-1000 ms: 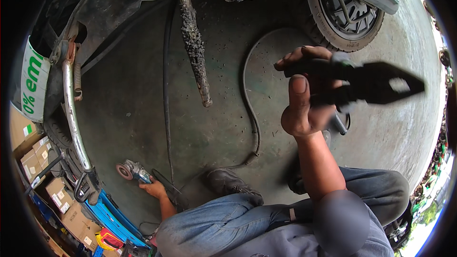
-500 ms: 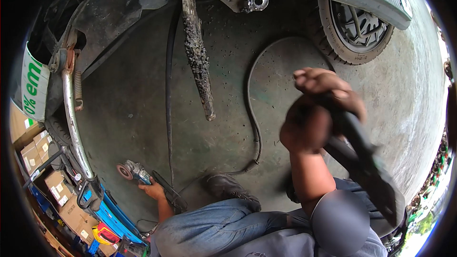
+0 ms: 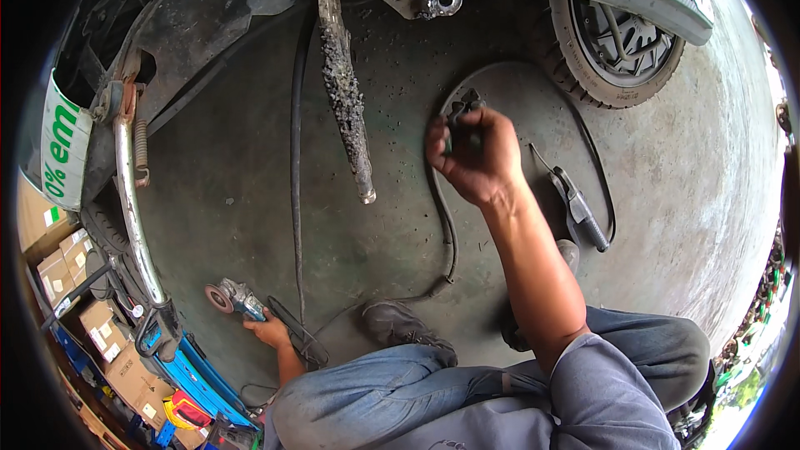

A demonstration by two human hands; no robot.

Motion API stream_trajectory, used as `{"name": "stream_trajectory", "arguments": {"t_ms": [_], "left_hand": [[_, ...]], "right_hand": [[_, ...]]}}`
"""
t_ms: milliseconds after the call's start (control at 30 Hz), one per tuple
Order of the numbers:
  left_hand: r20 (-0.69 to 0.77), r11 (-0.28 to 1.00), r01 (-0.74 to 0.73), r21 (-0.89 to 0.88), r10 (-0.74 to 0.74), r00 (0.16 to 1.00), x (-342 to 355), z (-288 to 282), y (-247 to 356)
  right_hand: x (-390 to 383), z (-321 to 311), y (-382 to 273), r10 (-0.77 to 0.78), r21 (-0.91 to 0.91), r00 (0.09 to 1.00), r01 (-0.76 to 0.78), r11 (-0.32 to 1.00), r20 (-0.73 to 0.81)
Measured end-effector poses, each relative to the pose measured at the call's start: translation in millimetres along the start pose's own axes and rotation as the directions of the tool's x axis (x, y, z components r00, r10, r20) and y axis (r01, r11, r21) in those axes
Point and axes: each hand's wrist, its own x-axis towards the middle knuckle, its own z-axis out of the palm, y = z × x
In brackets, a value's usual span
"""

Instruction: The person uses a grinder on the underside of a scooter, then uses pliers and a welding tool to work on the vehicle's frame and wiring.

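Left hand (image 3: 271, 332) wrapped round grinder (image 3: 244, 302), likely heavy, stiff, best gripped by body; right hand (image 3: 483, 162), fingers curled round dark tool (image 3: 466, 103), presumably rigid.

I log the right hand (image 3: 477, 154) as having moved left and farther off. The dark pliers (image 3: 467, 104), broadside at one second back and swung toward the forearm (image 3: 537, 262) at half a second, now show small and mostly hidden in its grip; the grey rod-tipped holder (image 3: 577, 210), largely covered earlier, I now see whole
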Motion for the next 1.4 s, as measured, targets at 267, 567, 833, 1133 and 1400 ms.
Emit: {"name": "stream_trajectory", "arguments": {"t_ms": [267,567,833,1133,1400], "left_hand": [[-0.020,0.999,-0.014,0.039,0.015,1.000,2.3,-2.0,-1.5],[0.003,1.000,0.006,0.029,-0.006,1.000,-2.5,-9.8,3.0],[0.002,0.995,0.064,0.081,-0.064,0.998,-2.6,2.9,8.7],[-0.028,0.999,0.034,-0.006,-0.034,0.999,-3.4,-10.9,6.6],[-0.064,0.999,0.019,-0.029,-0.021,0.998,-3.0,-1.5,1.9]], "right_hand": [[-15.7,2.3,10.1,0.037,-0.152,0.998,-0.029,0.988,0.050],[-46.9,4.6,31.1,-0.220,-0.543,0.969,0.244,0.804,0.111],[-42.3,26.8,-0.9,-0.487,-0.414,0.184,0.808,-0.419,0.853],[-101.4,54.3,21.4,-0.476,-0.162,-0.041,0.911,-0.379,0.879],[-81.9,23.5,13.5,-0.572,-0.725,0.519,0.655,-0.212,0.635]]}}
